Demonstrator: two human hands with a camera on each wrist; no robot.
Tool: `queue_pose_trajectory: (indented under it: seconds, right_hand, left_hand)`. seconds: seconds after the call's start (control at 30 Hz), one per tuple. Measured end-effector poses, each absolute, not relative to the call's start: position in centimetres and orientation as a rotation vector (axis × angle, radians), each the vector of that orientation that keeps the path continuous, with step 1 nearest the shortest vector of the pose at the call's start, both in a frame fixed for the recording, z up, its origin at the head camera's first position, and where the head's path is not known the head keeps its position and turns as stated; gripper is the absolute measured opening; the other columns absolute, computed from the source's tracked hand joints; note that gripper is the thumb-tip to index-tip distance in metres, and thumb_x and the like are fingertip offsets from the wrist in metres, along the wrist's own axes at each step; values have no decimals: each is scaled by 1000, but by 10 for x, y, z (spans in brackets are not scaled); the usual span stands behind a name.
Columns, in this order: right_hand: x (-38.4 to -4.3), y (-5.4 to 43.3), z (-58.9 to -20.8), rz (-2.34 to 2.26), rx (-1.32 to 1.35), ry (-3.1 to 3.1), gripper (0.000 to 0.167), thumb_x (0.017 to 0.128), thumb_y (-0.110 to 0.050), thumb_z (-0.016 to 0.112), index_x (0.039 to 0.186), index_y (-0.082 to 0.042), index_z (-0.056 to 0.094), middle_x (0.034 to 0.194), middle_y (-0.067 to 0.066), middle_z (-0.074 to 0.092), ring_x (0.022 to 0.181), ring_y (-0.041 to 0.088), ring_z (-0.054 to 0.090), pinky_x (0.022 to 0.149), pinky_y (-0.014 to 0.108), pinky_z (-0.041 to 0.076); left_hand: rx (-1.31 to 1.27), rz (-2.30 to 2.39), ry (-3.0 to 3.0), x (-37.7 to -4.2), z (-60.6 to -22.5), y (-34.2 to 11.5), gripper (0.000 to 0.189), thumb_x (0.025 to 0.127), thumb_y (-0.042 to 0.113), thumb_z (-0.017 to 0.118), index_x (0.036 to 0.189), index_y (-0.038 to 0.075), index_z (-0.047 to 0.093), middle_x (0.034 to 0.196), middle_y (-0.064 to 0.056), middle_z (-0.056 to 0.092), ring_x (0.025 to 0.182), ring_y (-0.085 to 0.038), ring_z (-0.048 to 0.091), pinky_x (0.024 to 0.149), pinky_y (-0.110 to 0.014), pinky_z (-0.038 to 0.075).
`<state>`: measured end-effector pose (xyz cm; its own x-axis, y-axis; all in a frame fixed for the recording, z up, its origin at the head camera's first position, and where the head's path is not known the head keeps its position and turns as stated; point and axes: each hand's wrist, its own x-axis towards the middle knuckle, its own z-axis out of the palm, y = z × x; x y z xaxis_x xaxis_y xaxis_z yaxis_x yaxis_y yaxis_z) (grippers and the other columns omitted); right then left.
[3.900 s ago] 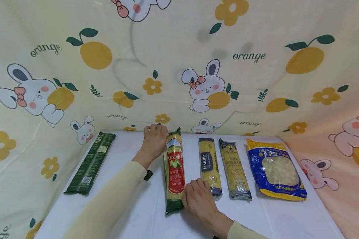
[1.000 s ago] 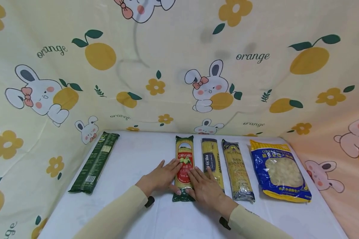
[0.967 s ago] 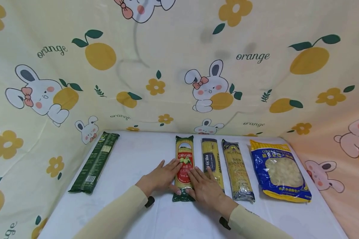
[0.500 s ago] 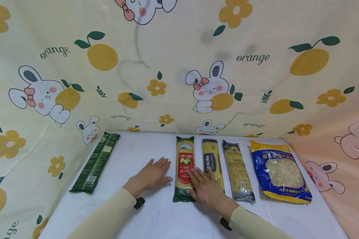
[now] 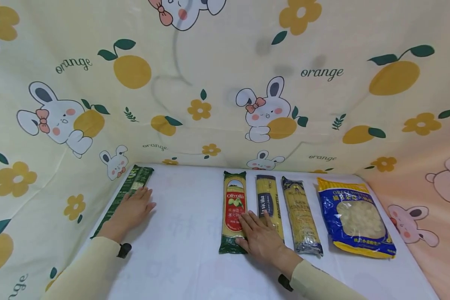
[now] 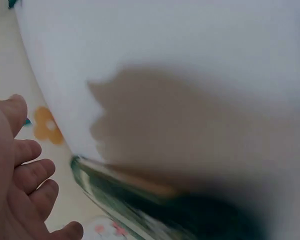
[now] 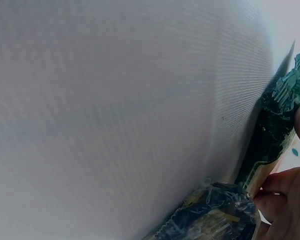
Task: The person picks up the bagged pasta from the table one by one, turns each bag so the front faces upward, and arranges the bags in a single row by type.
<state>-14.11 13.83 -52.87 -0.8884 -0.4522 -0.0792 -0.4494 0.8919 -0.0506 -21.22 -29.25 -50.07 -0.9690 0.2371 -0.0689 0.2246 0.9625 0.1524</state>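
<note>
My left hand (image 5: 130,211) is spread over the dark green pasta packet (image 5: 140,177) at the table's left, hiding its middle from the head view. The left wrist view has the left hand's fingers (image 6: 34,175) apart from that green packet (image 6: 125,200), with a shadow on the cloth. My right hand (image 5: 262,239) rests with extended fingers along the right edge of the Olivoila spaghetti packet (image 5: 234,191), overlapping the la sicilia spaghetti packet (image 5: 267,187). In the right wrist view, its fingers (image 7: 280,192) touch the Olivoila packet's side, near the green end (image 7: 270,132).
Right of the la sicilia packet lies another long spaghetti packet (image 5: 301,212), then a wide blue and yellow bag of orecchiette (image 5: 360,216). All lie on a white-covered table (image 5: 180,266). A printed cloth (image 5: 217,62) with rabbits and oranges hangs behind and at the sides.
The Olivoila packet was gripped at both ends, then laid straighter and pressed by both hands. My left hand has since left it and moved left over the green packet; the right has stayed.
</note>
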Motion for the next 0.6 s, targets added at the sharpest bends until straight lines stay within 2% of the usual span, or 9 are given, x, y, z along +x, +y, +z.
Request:
queue_pose_trajectory:
  seconds: [0.23, 0.37, 0.6]
  right_hand:
    - [-141, 140, -528, -34, -722, 2986, 75, 108, -62, 41, 163, -11, 40, 170, 8, 38, 159, 31, 33, 128, 64, 15]
    - [-141, 140, -528, -43, -725, 2978, 74, 109, -62, 41, 163, -11, 41, 170, 9, 38, 159, 31, 33, 128, 65, 15]
    - [-140, 139, -527, -75, -729, 2982, 73, 109, -59, 43, 162, -10, 41, 169, 10, 39, 158, 32, 33, 128, 65, 14]
  left_hand:
    - [273, 202, 3047, -202, -506, -328, 59, 112, 28, 49, 154, -12, 41, 161, -35, 39, 151, -54, 32, 116, -78, 26]
    - [212, 231, 3011, -198, -511, -340, 63, 112, 29, 47, 155, -16, 34, 162, -40, 31, 152, -57, 28, 116, -78, 25]
    - [190, 276, 2947, -199, -522, -350, 69, 114, 33, 43, 158, -17, 24, 165, -41, 21, 153, -57, 21, 119, -76, 22]
